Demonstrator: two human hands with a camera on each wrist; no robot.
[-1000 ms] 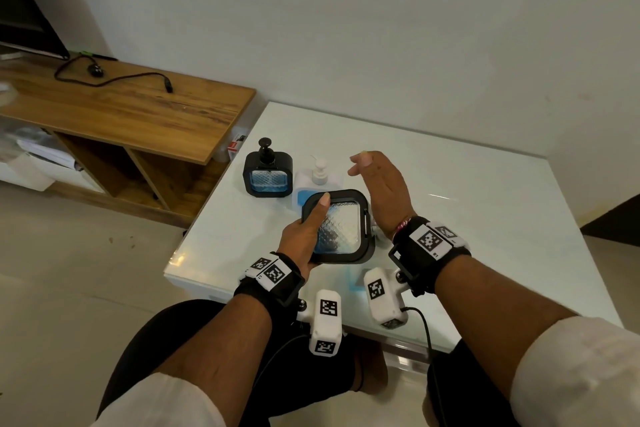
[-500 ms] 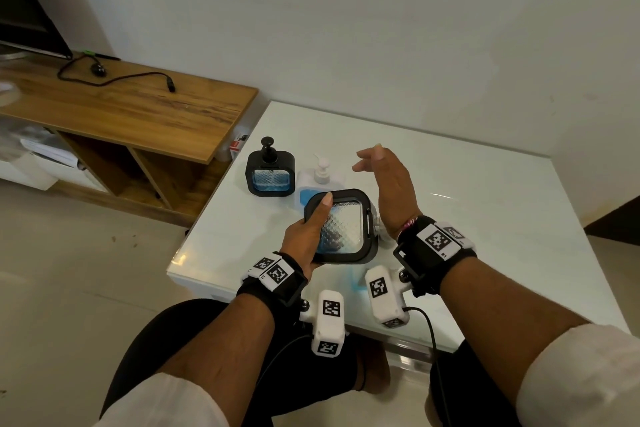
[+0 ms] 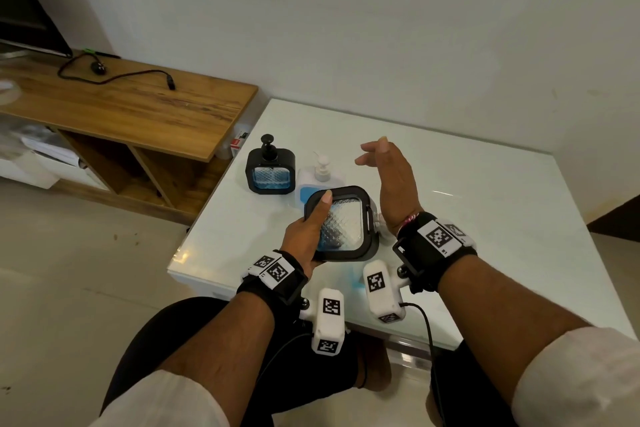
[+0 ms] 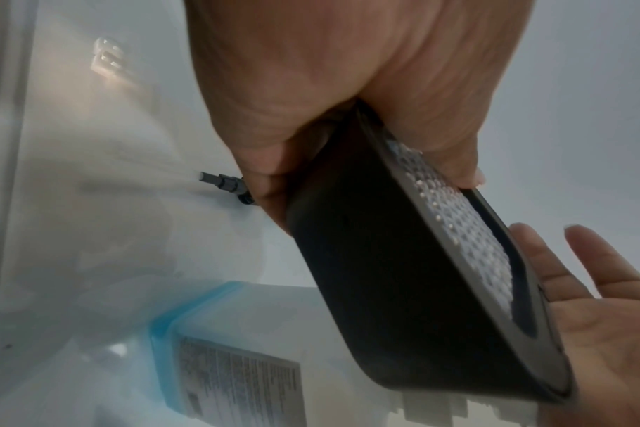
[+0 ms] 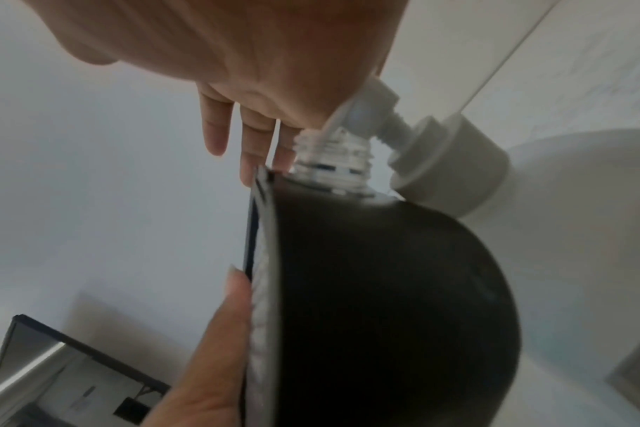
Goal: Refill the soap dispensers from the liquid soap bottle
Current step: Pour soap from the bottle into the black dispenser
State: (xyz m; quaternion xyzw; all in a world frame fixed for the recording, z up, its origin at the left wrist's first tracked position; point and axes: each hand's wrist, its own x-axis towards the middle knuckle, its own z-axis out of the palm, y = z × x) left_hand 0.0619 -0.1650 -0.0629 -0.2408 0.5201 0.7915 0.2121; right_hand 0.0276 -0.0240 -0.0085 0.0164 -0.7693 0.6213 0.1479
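Note:
My left hand (image 3: 310,234) grips a black square soap dispenser (image 3: 344,224) with a clear textured window, tilted just above the white table (image 3: 485,236); its thumb lies across the window. The dispenser (image 4: 395,274) (image 5: 384,303) has a bare white threaded neck (image 5: 331,163) pointing right, with no pump on it. My right hand (image 3: 388,170) hovers open beside that neck, fingers spread and holding nothing. A white and blue liquid soap bottle (image 3: 320,178) with a pump stands right behind the held dispenser. A second black dispenser (image 3: 270,170) with a black pump stands at the back left.
A wooden cabinet (image 3: 138,104) with a black cable lies left of the table, close to its left edge. A wall runs behind the table. The table's right half is bare glass.
My right hand has lifted a little and drawn away from the dispenser's top, its fingers opening. The left hand keeps holding the dispenser in about the same place.

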